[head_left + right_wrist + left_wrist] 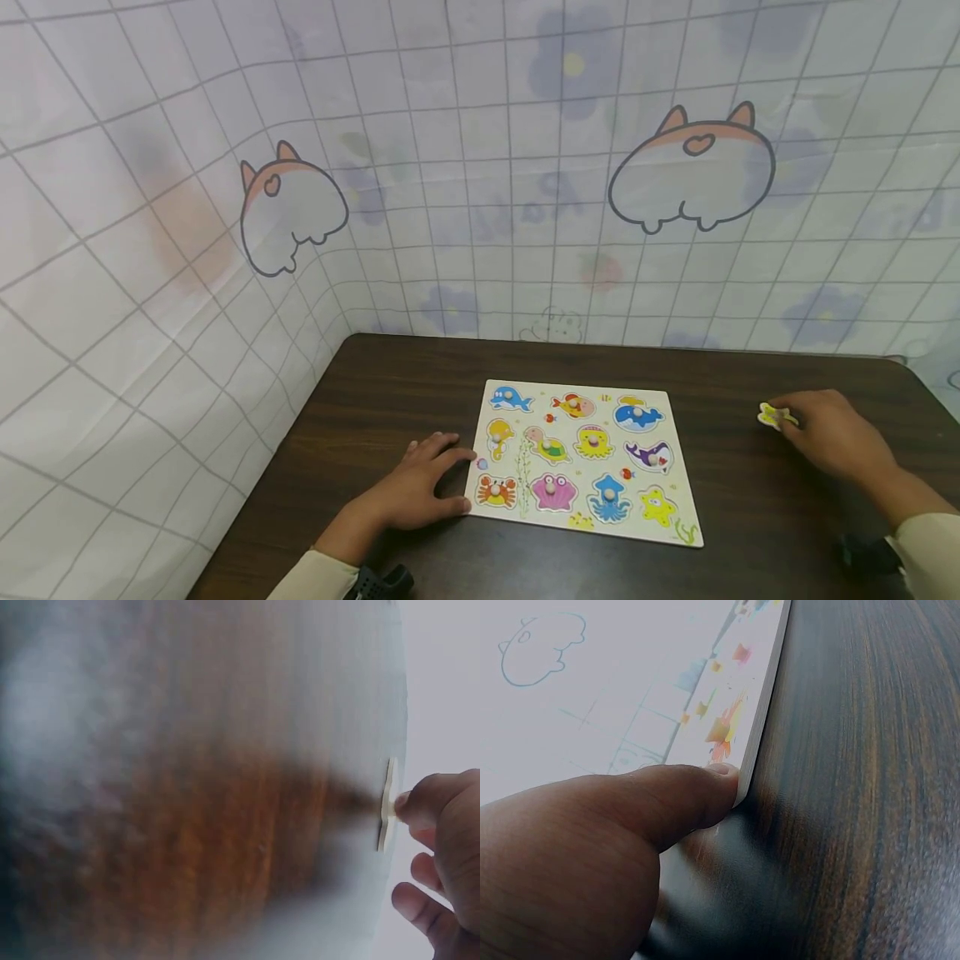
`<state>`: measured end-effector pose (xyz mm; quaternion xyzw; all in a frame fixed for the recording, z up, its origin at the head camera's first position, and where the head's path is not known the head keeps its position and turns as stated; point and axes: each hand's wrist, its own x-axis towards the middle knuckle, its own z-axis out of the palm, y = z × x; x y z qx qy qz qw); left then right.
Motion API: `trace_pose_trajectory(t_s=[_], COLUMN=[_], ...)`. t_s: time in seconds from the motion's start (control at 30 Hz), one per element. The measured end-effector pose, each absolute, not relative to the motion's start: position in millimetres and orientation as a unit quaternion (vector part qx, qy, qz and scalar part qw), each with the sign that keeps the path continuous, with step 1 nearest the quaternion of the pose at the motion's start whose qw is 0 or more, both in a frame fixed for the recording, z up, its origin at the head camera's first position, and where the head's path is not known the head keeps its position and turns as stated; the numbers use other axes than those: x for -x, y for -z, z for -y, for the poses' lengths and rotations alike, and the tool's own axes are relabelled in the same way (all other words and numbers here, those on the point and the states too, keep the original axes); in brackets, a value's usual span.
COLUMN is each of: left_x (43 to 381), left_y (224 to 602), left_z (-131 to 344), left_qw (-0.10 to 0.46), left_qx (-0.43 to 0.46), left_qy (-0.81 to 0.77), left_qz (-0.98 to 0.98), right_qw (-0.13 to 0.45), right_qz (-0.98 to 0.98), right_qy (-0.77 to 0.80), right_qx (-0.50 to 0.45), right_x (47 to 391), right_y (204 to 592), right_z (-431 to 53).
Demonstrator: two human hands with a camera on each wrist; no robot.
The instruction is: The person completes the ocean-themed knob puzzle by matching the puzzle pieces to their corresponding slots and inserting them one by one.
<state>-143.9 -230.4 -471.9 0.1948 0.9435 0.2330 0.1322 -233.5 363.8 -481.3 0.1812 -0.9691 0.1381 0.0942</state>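
A wooden peg puzzle board [517, 521] with colourful sea animals lies on the table. At its left edge my left hand [412, 492] rests with fingers spread; thumb and index fingertip touch the edge. In the left wrist view the thumb [682, 796] presses at the board's corner. Right of the board, my right hand [840, 433] pinches a small yellow puzzle piece [769, 416] by its knob. The right wrist view shows this piece [387, 806] edge-on, apart from the board. The yellow starfish spot [657, 506] on the board shows no knob.
The dark wood-grain table [405, 375] meets a white gridded cloth [480, 275] with cartoon drawings at the back and left. Knobbed pieces such as a crab [497, 492] and a squid [609, 500] sit in the board.
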Motion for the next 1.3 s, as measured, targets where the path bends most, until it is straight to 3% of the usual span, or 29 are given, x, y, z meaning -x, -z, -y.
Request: trace_pose_trajectory(t_s=[0.43, 1.0, 1.3], left_x=[143.3, 141.4, 143.2], left_y=[469.5, 471.1, 470.5], left_z=[228.9, 228.8, 230.9], left_qw=[0.135, 0.135, 0.133], left_qx=[-0.195, -0.193, -0.202], left_qy=[-0.236, -0.238, -0.239], left_qz=[-0.942, -0.942, -0.940], right_qw=[0.026, 0.040, 0.043], right_qz=[0.971, 0.963, 0.956], right_qy=[-0.160, -0.168, -0.184], right_qx=[-0.173, -0.207, -0.223], right_x=[232.8, 229.0, 213.7], right_y=[479.3, 478.3, 472.9], right_z=[-369.3, -361.7, -335.4])
